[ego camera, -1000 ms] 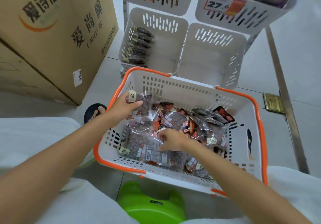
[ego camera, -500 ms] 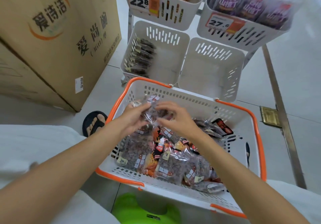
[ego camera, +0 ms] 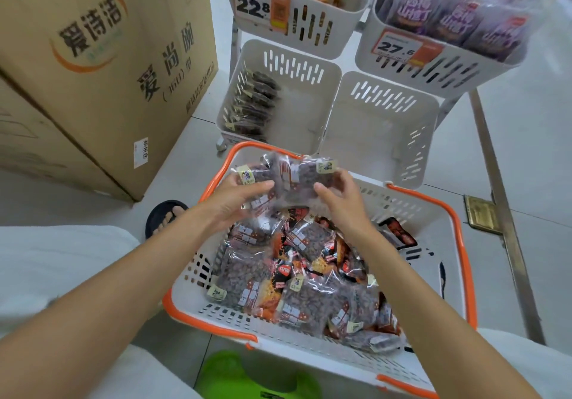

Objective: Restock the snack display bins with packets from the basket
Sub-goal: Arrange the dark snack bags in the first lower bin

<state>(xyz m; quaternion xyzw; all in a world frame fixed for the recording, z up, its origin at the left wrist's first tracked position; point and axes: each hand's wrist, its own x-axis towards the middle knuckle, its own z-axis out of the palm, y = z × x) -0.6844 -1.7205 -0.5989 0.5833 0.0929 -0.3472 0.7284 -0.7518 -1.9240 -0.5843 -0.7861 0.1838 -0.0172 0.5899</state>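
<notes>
A pale tiled floor [ego camera: 513, 157] carries a white rack of display bins across the upper half of the frame. At centre, the fingers [ego camera: 261, 185] of the left hand [ego camera: 235, 203] and of the right hand [ego camera: 343, 203] curl round a small bundle of clear packets [ego camera: 288, 178], pinching it from both sides. This is probably to square the stack so it goes in as one row. The bundle hangs just above the far rim of the basket [ego camera: 462, 244], lower centre, where a heap of packets [ego camera: 309, 278] still waits, so the restocking looks far from done. Just past that rim, the lower-left bin [ego camera: 305, 113] holds a short row of similar packets standing on edge against its left wall. Its right side shows bare floor, which makes it the likely target. The lower-right bin [ego camera: 380, 129] shows only white plastic. The two upper bins [ego camera: 312, 31] overhang the backs of the lower ones, so the way in is from the front and above. A cardboard box [ego camera: 108, 67] at upper left crowds the rack's left side.
</notes>
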